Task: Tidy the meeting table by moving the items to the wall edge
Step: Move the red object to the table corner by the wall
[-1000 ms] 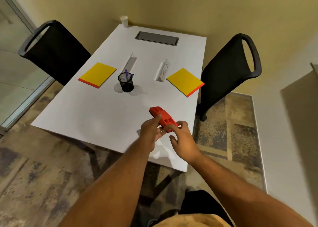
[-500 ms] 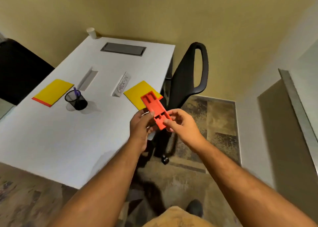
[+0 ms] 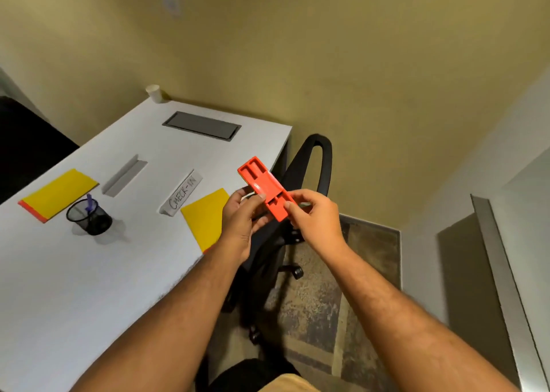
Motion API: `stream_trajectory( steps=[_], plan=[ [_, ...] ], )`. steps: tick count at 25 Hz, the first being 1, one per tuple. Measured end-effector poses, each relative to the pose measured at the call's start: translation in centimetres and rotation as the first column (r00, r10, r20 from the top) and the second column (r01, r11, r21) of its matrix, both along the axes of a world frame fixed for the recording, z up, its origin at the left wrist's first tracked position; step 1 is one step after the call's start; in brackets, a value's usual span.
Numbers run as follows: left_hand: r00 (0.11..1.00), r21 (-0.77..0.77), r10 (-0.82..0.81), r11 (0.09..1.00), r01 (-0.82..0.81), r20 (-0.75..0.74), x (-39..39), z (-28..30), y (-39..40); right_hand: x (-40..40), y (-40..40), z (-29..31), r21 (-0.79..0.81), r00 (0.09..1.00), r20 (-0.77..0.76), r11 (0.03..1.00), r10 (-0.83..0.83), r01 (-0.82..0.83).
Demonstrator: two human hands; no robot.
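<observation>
Red tray lifted off table, long axis angling up-left

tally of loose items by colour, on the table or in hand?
Yellow: 2, the left notepad and right notepad
White: 3, the paper cup, blank sign and CHECK-IN sign
Black: 1, the mesh pen cup
Red: 1, the tray held by left hand and right hand
Total: 7

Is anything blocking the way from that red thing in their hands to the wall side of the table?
Nothing visible. Both hands, left and right, hold the red tray in the air; bare tabletop lies ahead.
</observation>
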State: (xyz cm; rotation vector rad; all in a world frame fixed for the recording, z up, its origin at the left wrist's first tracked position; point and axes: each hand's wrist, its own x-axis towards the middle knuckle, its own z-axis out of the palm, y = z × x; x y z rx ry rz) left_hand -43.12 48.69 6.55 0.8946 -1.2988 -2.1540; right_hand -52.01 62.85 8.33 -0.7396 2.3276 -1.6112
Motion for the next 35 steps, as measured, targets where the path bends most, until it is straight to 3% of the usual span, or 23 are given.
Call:
stream_trajectory(
  steps=[2,4,10,17,23,26,30,35],
  plan=[
    [1.000,0.070,0.009,0.998,-0.007,-0.029,-3.9,-0.7,-0.6,-3.8,-0.5,0.0,0.086,0.988,-0.156,0.996,-0.006,0.019],
    [0.998,0.132,-0.027,0.991,0.034,-0.055,-8.3,-0.8,-1.5,-8.4,-1.4,0.6,0.127,0.979,-0.205,0.991,-0.006,0.033],
    [0.997,0.155,-0.055,0.986,0.063,-0.057,-18.1,0.7,-4.5,-19.1,-4.1,1.8,0.100,0.995,-0.104,0.995,0.006,0.004],
    [0.987,0.145,0.136,0.978,-0.147,0.086,-29.8,-2.9,-7.9,-33.7,-10.0,-2.6,0.160,0.982,-0.102,0.977,0.158,-0.140],
    [0.910,0.063,0.303,0.941,-0.333,0.284,-38.3,-4.6,-9.3,-45.9,-14.7,-6.2,0.185,0.926,-0.024,0.912,0.377,-0.367],
    [0.866,0.046,0.398,0.902,-0.430,0.302,-40.8,-4.6,-10.2,-48.7,-16.9,-6.9,0.173,0.887,0.056,0.870,0.459,-0.461],
    [0.808,0.040,0.474,0.854,-0.519,0.350,-42.9,-4.8,-13.2,-50.9,-20.9,-8.6,0.153,0.874,0.037,0.861,0.485,-0.484],
    [0.821,-0.022,0.400,0.903,-0.429,0.408,-43.9,-4.5,-17.6,-52.5,-25.1,-10.0,0.147,0.897,0.039,0.885,0.441,-0.442]
  ],
)
